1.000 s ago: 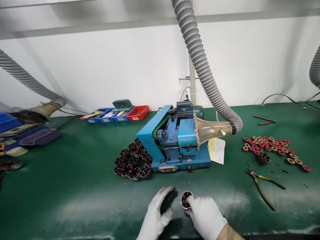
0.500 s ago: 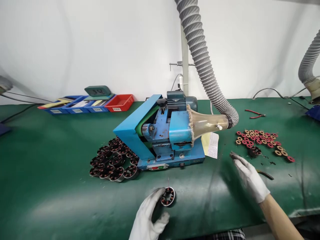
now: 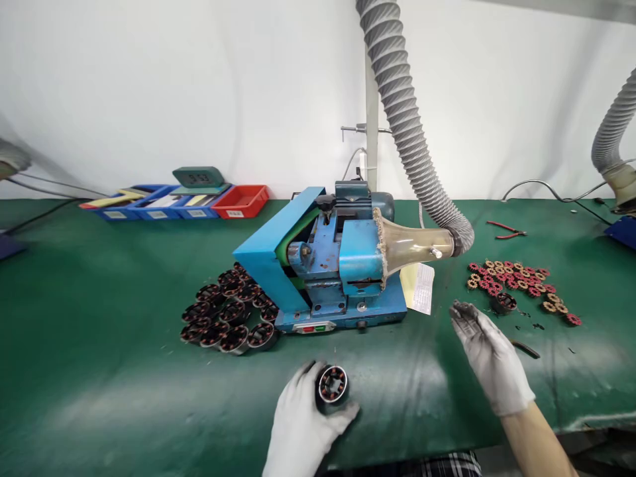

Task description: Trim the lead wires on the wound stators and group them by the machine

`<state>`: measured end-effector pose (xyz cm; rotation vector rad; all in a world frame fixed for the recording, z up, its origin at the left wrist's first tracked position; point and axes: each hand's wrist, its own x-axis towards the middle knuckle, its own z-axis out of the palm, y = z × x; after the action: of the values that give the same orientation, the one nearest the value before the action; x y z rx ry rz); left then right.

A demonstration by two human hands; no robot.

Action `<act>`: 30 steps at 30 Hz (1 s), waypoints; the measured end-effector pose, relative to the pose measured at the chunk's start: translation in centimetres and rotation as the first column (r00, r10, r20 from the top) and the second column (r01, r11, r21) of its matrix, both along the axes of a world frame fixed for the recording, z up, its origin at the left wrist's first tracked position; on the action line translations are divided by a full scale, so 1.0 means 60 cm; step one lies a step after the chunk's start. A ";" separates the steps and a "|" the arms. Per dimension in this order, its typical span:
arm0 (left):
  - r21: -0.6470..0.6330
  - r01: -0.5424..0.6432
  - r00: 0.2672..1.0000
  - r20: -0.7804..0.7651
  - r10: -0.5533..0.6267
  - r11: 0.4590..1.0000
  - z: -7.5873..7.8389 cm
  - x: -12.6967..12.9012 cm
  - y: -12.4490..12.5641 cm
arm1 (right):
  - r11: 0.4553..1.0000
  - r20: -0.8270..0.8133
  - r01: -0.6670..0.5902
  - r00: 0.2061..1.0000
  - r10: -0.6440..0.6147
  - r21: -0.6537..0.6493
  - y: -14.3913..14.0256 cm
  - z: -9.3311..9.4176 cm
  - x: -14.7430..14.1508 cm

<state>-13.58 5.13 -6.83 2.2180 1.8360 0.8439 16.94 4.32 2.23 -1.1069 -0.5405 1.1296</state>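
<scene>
our white-gloved left hand (image 3: 303, 424) cups a small round steel stator ring with copper windings (image 3: 332, 386), low on the green bench mat (image 3: 99, 344) before the blue machine (image 3: 322, 271). it looks stiff, dense and smooth-walled; we judge the rim safest, windings fragile. our right hand (image 3: 491, 361) hovers spread, holding nothing.

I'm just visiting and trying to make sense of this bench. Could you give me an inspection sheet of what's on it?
Surface: green mat, small dark scraps at right.
Job's things: left hand grips a round motor stator; stator pile beside blue machine.
Clutter: red and tan coil rings, red pliers, paper slip, parts bins.
Grippers: right hand open, empty, above mat.
Cables: grey wire at back right.
Surroundings: ribbed extraction hose, white wall.
</scene>
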 end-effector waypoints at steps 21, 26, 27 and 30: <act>-0.099 0.355 0.926 0.176 -0.335 0.930 0.052 0.061 -0.020 | 0.261 -0.341 -0.887 0.397 0.852 -0.382 0.025 -0.063 -0.118; -0.111 0.429 0.887 0.236 -0.396 0.896 0.058 0.058 -0.027 | 0.065 -0.232 -0.895 0.184 0.955 -0.442 0.049 -0.062 -0.105; -0.114 0.428 0.887 0.242 -0.393 0.896 0.059 0.057 -0.027 | 0.047 -0.188 -0.885 0.150 0.971 -0.463 0.053 -0.060 -0.105; -0.125 0.425 0.886 0.259 -0.384 0.896 0.062 0.058 -0.027 | 0.019 -0.010 -0.837 0.029 1.000 -0.548 0.062 -0.051 -0.112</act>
<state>-10.12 3.51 -3.09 2.1702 1.2248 0.7750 10.20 8.05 -0.81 -1.3227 -1.6591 2.3814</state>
